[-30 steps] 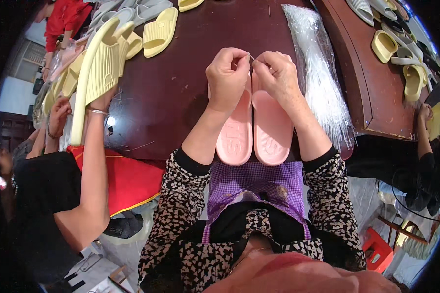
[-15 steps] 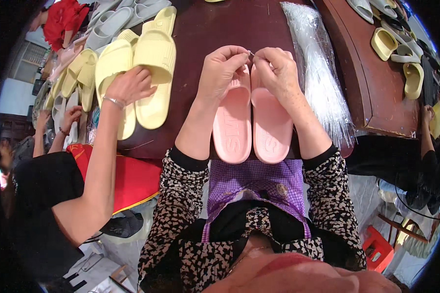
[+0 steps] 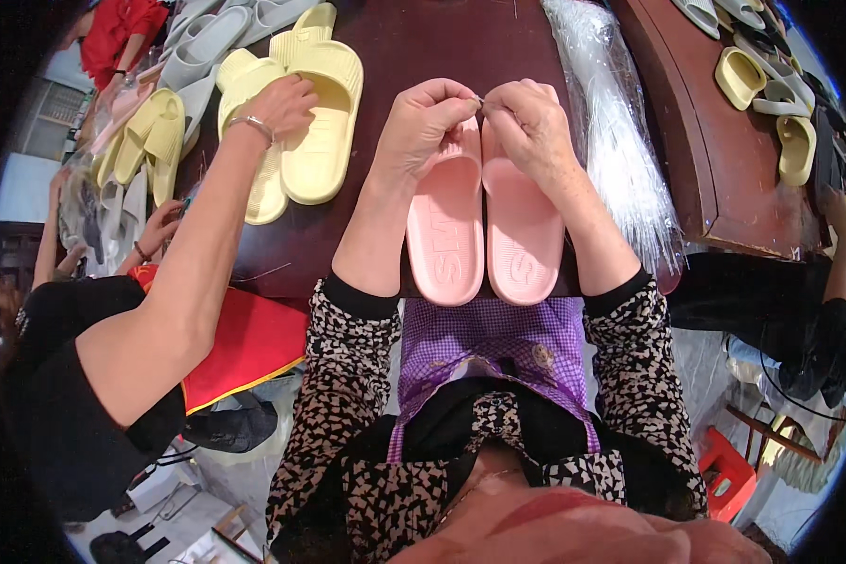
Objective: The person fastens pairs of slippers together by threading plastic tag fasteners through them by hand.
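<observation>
A pair of pink slippers lies side by side at the table's near edge, a left slipper and a right slipper, heels toward me. Over the left slipper's strap is my left hand, thumb and forefinger pinched together. My right hand pinches likewise above the right slipper's strap. Their fingertips meet between the two straps on something tiny and dark, too small to name. My hands partly hide both straps. Right of them lies a bundle of clear plastic strands in a clear wrapper.
At left, a co-worker's hand rests on a pair of yellow slippers. Grey slippers and more yellow ones lie beyond. A brown wooden table at right carries more slippers. A red stool stands on the floor.
The co-worker's hand and the yellow slippers have moved away from the near edge and slightly right. My hands stay pinched together above the pink slippers, almost unmoved.
</observation>
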The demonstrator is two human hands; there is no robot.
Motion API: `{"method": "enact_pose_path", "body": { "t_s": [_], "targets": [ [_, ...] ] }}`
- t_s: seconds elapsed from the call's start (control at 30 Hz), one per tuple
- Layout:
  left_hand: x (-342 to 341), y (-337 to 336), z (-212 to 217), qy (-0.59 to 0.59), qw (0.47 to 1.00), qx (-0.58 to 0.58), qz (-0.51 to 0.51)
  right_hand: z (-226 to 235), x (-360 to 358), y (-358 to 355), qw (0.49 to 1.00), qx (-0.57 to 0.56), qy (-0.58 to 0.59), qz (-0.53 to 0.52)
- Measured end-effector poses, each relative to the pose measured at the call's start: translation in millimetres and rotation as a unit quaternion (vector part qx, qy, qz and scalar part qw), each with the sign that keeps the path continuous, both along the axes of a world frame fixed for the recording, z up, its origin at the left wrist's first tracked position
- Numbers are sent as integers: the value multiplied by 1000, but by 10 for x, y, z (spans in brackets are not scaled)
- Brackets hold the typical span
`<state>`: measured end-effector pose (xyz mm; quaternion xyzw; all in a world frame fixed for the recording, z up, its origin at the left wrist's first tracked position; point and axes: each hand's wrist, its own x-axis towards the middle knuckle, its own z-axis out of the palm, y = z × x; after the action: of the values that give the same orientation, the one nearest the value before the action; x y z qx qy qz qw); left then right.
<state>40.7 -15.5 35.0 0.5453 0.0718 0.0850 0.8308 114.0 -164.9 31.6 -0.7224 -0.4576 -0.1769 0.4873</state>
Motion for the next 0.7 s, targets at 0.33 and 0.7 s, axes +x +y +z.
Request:
{"method": "enact_pose_path", "body": {
  "t_s": [0.33, 0.7],
  "targets": [
    [-9, -26, 4, 4, 1000, 5, -3, -3, 15, -14, 1000, -19, -19, 7],
    [-53, 20, 58, -123, 960, 128, 218, 257, -181, -266, 993, -43, -75, -75]
  ]
}}
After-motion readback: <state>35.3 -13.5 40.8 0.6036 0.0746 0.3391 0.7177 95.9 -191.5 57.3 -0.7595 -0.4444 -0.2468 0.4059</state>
